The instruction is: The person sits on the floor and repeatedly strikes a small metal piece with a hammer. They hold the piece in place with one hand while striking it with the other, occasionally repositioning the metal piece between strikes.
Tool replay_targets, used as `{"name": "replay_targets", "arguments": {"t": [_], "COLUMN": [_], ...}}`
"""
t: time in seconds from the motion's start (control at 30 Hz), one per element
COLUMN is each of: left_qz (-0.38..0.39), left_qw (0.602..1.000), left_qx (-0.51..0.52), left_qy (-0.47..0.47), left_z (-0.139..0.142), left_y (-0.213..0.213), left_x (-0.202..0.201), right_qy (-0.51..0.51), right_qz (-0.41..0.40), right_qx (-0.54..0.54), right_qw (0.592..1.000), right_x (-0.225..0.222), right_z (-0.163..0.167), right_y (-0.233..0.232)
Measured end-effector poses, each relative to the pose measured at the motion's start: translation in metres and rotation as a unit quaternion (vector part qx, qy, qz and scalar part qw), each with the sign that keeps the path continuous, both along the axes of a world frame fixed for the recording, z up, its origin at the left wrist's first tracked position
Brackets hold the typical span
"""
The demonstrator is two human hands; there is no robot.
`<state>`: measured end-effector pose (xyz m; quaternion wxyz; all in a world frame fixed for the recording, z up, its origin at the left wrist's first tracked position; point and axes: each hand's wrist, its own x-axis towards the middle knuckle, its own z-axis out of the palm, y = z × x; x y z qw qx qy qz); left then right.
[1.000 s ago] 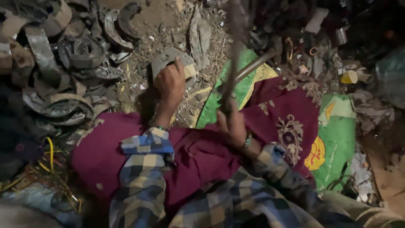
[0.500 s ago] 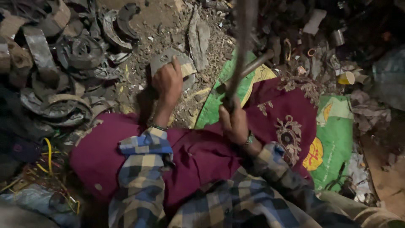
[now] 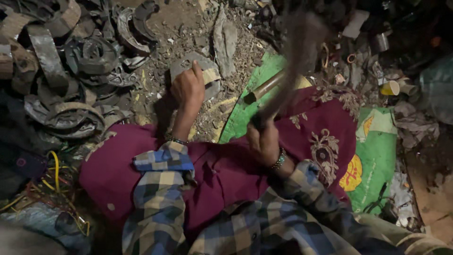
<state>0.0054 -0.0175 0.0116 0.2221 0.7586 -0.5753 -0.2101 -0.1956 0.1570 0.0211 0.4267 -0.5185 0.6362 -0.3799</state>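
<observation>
two hands (image 3: 188, 87), one hammer (image 3: 288, 66), one yellow cup (image 3: 390, 88)

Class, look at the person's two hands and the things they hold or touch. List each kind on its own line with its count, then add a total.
Hands: 2, the left hand and the right hand
Flat grey scrap piece under the left hand: 1
Long-handled tool, blurred, gripped in the right hand: 1
Total: 4
</observation>
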Motion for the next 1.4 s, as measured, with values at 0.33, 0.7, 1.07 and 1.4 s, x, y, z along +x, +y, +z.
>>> {"name": "replay_targets", "arguments": {"t": [0.33,0.7,1.07,1.4], "left_qz": [0.006,0.033,0.003,0.017], "left_qw": [0.997,0.999,0.999,1.000], "left_qx": [0.035,0.024,0.030,-0.015], "left_qy": [0.063,-0.021,0.027,-0.006], "left_z": [0.010,-0.003,-0.006,-0.012], "left_y": [0.004,-0.004,0.000,-0.004], "left_x": [0.003,0.007,0.005,0.006], "right_qy": [0.152,0.243,0.187,0.087], "right_qz": [0.055,0.140,0.121,0.000], "right_qx": [0.022,0.062,0.031,-0.021], "right_qw": [0.987,0.958,0.974,0.996], "right_x": [-0.004,-0.018,-0.013,-0.012], "right_z": [-0.008,-0.019,-0.019,-0.019], "right_y": [0.004,-0.003,0.000,-0.006]}}
